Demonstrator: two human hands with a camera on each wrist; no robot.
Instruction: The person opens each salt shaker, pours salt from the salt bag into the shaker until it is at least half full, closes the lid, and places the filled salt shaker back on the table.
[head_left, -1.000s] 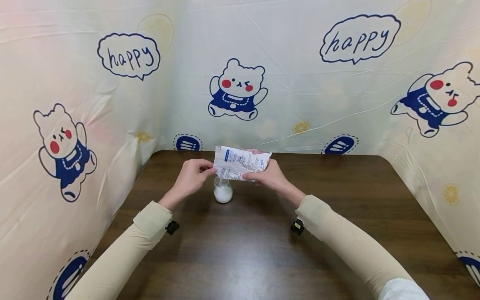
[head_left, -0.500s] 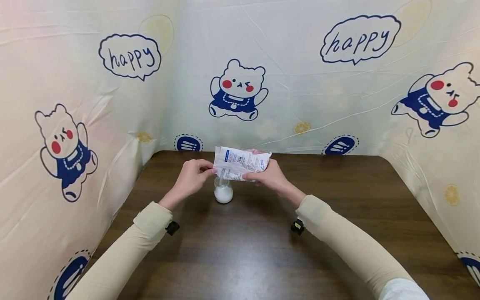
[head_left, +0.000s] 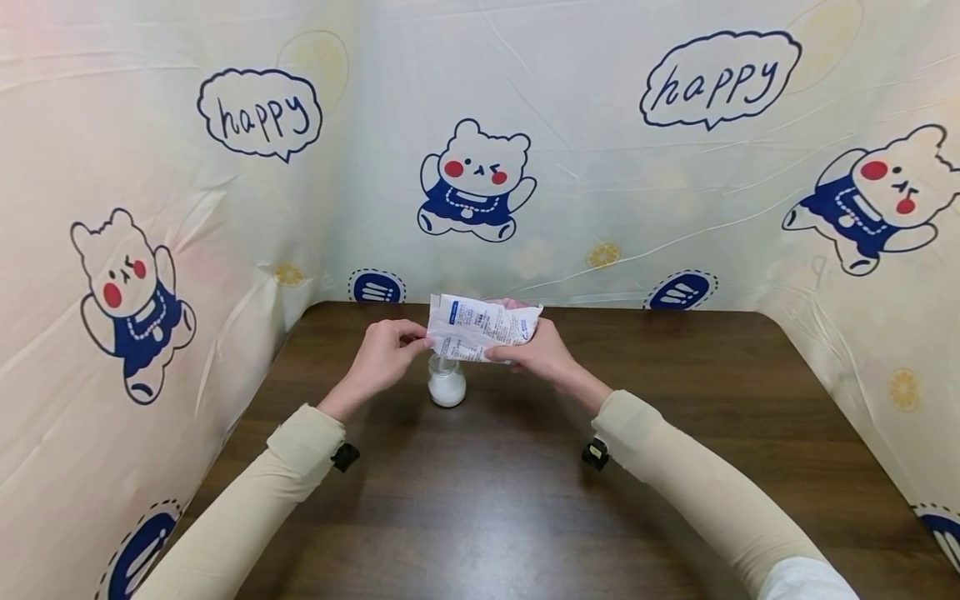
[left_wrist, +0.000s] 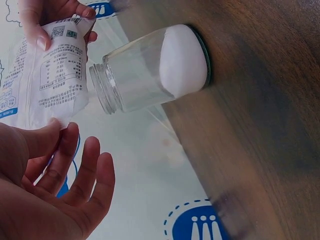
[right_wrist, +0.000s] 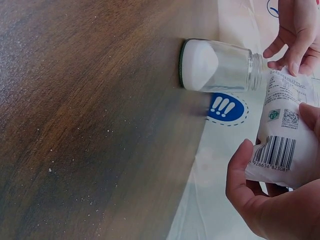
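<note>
A white printed bag (head_left: pixel 480 327) is held sideways just above the mouth of a clear glass jar (head_left: pixel 447 385). White powder fills the jar's lower part, heaped to one side in the left wrist view (left_wrist: pixel 184 62). My left hand (head_left: pixel 384 354) pinches the bag's left corner between thumb and index finger, its other fingers spread. My right hand (head_left: pixel 546 350) grips the bag's right part, thumb in front and fingers behind. In the right wrist view the bag's barcode side (right_wrist: pixel 285 130) shows. Whether powder is falling, I cannot tell.
The jar stands on a dark wooden table (head_left: pixel 480 500). White grains (right_wrist: pixel 87 200) are scattered on the table in the right wrist view. A printed cloth (head_left: pixel 585 167) with bear figures surrounds the table's back and sides.
</note>
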